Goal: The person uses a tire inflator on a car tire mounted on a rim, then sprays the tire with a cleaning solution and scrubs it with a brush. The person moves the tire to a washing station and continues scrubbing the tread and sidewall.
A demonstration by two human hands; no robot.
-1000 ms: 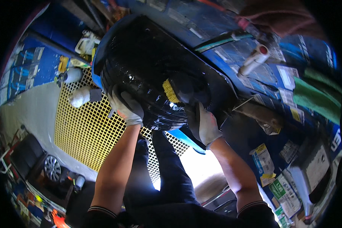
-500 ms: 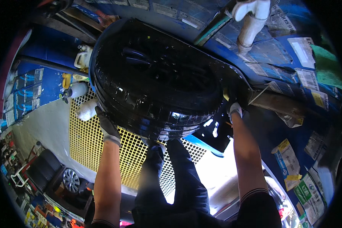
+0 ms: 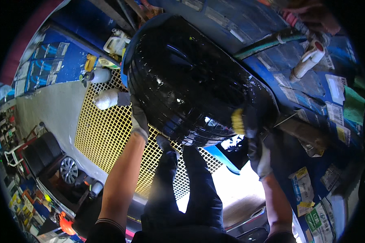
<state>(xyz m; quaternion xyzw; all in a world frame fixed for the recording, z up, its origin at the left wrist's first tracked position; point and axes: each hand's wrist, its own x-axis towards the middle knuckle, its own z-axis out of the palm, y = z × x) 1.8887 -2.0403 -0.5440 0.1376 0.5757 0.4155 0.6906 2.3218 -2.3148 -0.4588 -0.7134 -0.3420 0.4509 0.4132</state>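
A wet black tyre (image 3: 172,103) lies tilted in a dark tub (image 3: 267,93) of water, its spoked wheel dim in shadow. My left hand (image 3: 138,120), in a dark and grey glove, rests against the tread on the left side, fingers stretched along the rubber. At the lower right of the tyre, my gloved right hand (image 3: 257,158) is closed round a brush (image 3: 238,121) with yellow bristles. The bristles are against or very near the tread; the brush's handle is mostly hidden by the glove and shadow.
Yellow grating (image 3: 101,135) lies beneath my feet. A white wrapped pipe end (image 3: 106,99) stands left of the tyre, near a spray bottle (image 3: 97,75). On the right, a white pipe (image 3: 308,62) juts over the label-covered blue wall. More tyres (image 3: 40,152) sit at the lower left.
The view has shifted, so the tyre appears farther right. My right hand has drawn back toward me, and the brush's yellow bristles now show clearly. My left hand stays by the tyre's left side.
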